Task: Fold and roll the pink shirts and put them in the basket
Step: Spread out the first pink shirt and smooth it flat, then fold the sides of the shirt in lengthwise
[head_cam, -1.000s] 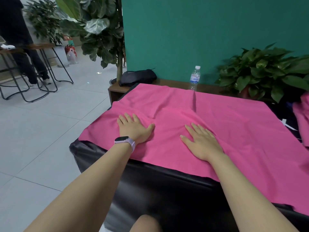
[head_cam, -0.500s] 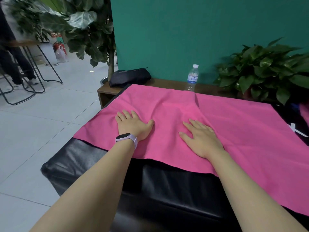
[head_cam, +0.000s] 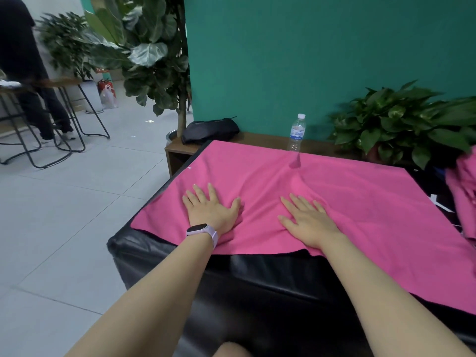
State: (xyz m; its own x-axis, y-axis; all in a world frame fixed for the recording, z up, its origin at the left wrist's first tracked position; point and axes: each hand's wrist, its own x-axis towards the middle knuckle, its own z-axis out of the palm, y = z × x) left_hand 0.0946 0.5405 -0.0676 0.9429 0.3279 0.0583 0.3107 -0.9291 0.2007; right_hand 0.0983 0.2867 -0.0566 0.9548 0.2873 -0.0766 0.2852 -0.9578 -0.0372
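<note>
A pink shirt (head_cam: 347, 202) lies spread flat over a black leather ottoman (head_cam: 257, 284), with a soft ridge of folds running down its middle. My left hand (head_cam: 210, 210), a watch on its wrist, presses flat on the cloth near the left front corner, fingers straight and spread. My right hand (head_cam: 306, 220) lies flat on the cloth a little to the right, fingers pointing up-left. More pink fabric (head_cam: 463, 191) is bunched at the right edge. No basket is in view.
A water bottle (head_cam: 297, 132) and a black bag (head_cam: 210, 130) sit on a low wooden bench (head_cam: 257, 141) against the green wall. Potted plants (head_cam: 401, 124) stand at the right and behind left. A person stands by stools (head_cam: 38, 119) at far left on the tiled floor.
Both hands stay flat on the shirt, which has slid slightly away from the front edge, baring more black leather. The view has shifted a little.
</note>
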